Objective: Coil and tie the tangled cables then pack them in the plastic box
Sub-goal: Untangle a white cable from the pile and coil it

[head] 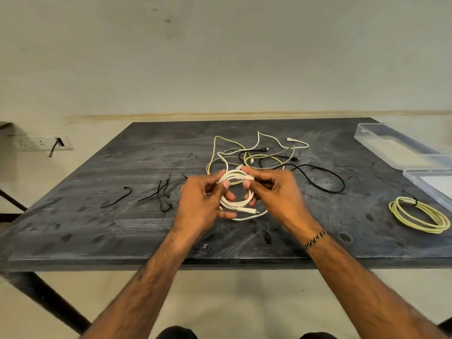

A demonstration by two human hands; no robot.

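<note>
white coil [236,192]: being held above worktop [97,228] centre; left hand [203,201] gripping its 9 o'clock side, right hand [276,192] pinching at 12.
risk: w/o a tie, loops are likely springing open.
ties [161,194]: lying at 9.
tangle [264,155]: sitting at 12, may snag.
plastic box [401,148]: at 2.

**No readable text**

Nothing in this view carries legible writing. The cables [256,155], the ties [159,192], the box [391,145] and the table [122,228] show no label, brand, number or sign (the wall socket plate [41,142] at the left is too small to tell whether it bears any marking).
</note>
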